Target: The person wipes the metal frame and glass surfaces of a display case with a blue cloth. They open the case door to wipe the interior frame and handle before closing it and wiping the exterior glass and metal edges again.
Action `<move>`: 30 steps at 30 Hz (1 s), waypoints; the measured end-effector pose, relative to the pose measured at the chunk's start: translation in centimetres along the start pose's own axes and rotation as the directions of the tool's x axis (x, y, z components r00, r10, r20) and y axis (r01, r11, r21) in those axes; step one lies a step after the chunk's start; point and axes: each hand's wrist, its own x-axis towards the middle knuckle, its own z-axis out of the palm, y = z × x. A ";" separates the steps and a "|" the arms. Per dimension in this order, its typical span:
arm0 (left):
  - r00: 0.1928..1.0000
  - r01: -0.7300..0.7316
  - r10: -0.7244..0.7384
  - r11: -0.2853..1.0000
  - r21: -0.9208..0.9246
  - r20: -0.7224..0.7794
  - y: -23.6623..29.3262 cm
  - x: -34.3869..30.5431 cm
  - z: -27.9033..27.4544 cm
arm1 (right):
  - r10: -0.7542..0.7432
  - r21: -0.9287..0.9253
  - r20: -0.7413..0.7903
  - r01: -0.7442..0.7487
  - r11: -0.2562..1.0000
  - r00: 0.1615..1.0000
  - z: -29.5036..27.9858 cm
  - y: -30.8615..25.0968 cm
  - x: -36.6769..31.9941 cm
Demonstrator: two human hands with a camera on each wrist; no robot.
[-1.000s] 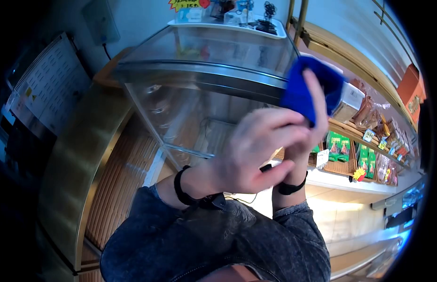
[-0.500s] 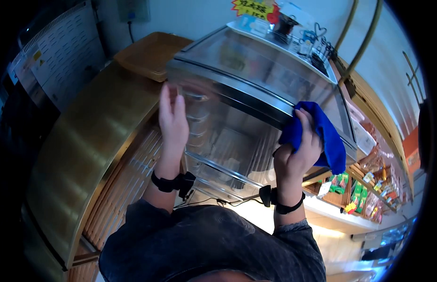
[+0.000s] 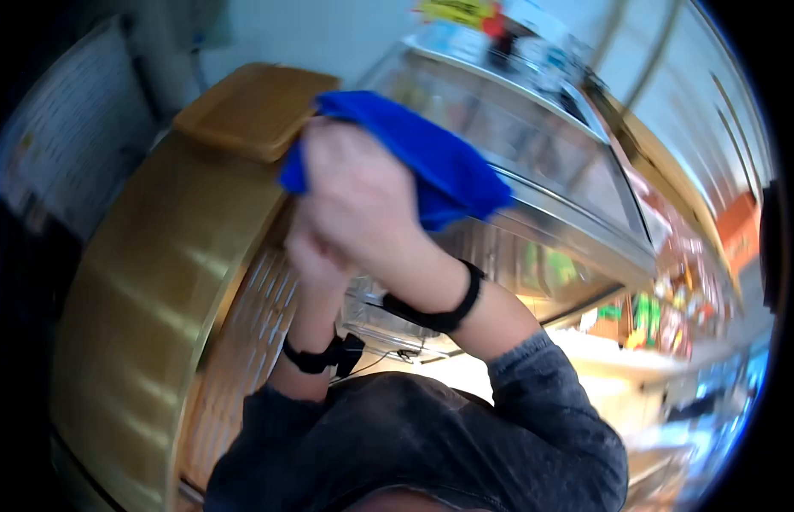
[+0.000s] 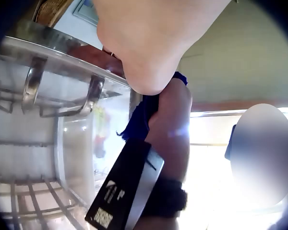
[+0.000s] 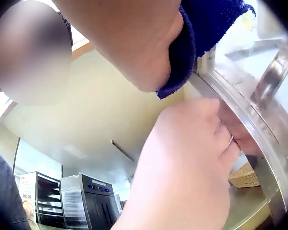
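In the head view my right hand (image 3: pixel 363 183) is blurred and holds a blue cloth (image 3: pixel 439 166) against the left end of the glass display case (image 3: pixel 576 200). The cloth spreads over the case's upper front edge. Just below it, my left hand (image 3: pixel 316 256) is partly covered by the right one. In the right wrist view, the left hand (image 5: pixel 187 153) has its bent fingers at the case's metal frame (image 5: pixel 249 122), and the cloth (image 5: pixel 182 62) hangs from the right hand above it. Wire shelf bars (image 4: pixel 31 201) show inside the case in the left wrist view.
A brown tray (image 3: pixel 252 107) sits on the curved brass-coloured counter (image 3: pixel 158 282) at left. A white tray with small items (image 3: pixel 516 64) stands on the case. Shelves of packaged goods (image 3: pixel 661 320) line the right side.
My right hand has carried the cloth leftward along the case's front edge to its left end. The left hand, earlier raised with extended fingers there, is now lower with bent fingers.
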 end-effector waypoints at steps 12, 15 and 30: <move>0.955 -0.290 0.248 0.680 0.674 0.160 -0.4 0.2 1.0 | -0.045 -0.137 -0.044 0.039 0.990 0.998 -10.3 4.6 -4.7; 0.956 -0.288 0.241 0.671 0.683 0.165 -0.4 0.3 1.2 | 0.027 -0.203 -0.108 -0.048 0.978 0.994 -14.7 6.6 -7.7; 0.394 -0.863 0.413 -0.141 0.485 0.821 1.6 -5.0 16.0 | 0.237 -0.331 -0.386 -0.374 0.867 0.892 -31.8 15.2 -20.6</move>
